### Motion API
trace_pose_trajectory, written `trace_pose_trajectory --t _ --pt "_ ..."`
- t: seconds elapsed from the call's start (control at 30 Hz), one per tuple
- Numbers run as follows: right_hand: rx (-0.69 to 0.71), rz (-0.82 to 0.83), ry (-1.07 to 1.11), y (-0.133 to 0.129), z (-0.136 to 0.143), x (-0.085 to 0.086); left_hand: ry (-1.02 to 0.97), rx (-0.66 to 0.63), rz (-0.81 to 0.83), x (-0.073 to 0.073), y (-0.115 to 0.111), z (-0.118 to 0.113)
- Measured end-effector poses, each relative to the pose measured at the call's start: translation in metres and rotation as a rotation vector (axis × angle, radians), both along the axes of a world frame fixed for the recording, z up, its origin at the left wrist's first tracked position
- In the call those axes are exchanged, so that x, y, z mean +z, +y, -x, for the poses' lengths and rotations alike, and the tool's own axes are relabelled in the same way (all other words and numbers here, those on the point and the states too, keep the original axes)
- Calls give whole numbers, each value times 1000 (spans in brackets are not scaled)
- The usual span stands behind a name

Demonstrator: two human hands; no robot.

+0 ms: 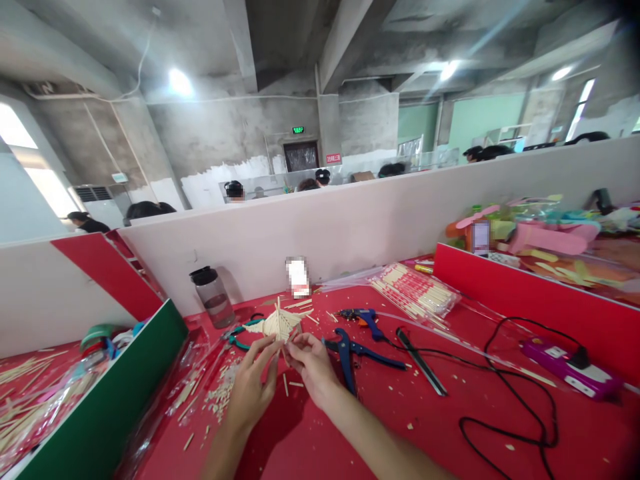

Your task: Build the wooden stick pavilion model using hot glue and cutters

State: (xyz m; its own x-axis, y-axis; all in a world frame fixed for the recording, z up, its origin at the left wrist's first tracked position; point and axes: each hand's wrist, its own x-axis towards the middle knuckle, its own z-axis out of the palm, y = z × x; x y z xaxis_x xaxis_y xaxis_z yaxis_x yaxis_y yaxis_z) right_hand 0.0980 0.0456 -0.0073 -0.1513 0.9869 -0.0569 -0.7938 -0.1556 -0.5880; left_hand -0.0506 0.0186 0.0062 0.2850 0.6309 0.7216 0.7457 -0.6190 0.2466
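Observation:
Between my two hands is a small model built of pale wooden sticks, with a pointed upright top and pieces spreading to the sides. My left hand grips its lower left edge, fingers closed. My right hand pinches the lower right edge; its fingertips partly hide what they press. Just behind the model lie teal-handled scissors or pliers, partly covered. To the right of my right hand rest a blue cutter tool and a blue glue gun.
Chopstick packs, a black-and-silver utility knife and a purple power strip with a looping black cable lie rightward. A dark water bottle and a blurred phone stand behind. Stick scraps litter the left. Low green and red dividers flank the table.

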Motion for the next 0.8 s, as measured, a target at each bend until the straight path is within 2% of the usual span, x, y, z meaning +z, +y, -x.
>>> trace_pose_trajectory --t 0.37,0.8 --pt "8 -3 -22 -2 0 5 -28 8 -1 7 -3 -2" --pt "50 -15 -49 0 -1 5 -12 21 3 2 1 2"
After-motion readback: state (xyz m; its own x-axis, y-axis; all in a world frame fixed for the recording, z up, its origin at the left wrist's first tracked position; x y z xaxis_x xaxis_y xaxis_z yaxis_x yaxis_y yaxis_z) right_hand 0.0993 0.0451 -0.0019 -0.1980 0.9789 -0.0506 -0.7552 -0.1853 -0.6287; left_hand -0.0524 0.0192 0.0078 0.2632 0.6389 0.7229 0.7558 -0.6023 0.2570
